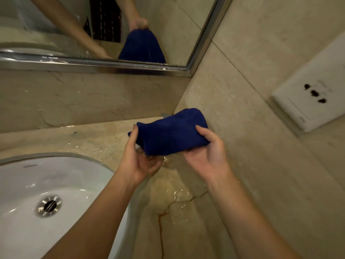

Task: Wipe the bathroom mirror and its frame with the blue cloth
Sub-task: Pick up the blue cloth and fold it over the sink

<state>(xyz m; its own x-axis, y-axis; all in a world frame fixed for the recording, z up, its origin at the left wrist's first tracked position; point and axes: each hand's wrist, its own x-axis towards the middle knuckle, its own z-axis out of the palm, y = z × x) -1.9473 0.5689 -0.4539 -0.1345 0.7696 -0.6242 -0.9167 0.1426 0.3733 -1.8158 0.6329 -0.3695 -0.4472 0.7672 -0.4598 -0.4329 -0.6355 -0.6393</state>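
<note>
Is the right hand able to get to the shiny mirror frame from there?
Probably yes. The right hand grips the blue cloth below the mirror frame, with only bare wall between them.

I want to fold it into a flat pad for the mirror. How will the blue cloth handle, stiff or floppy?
Probably floppy: the cloth sags and bunches between the left hand and right hand. It looks thick and soft, so it should fold easily. It may be damp and heavier, since the counter below shows water.
</note>
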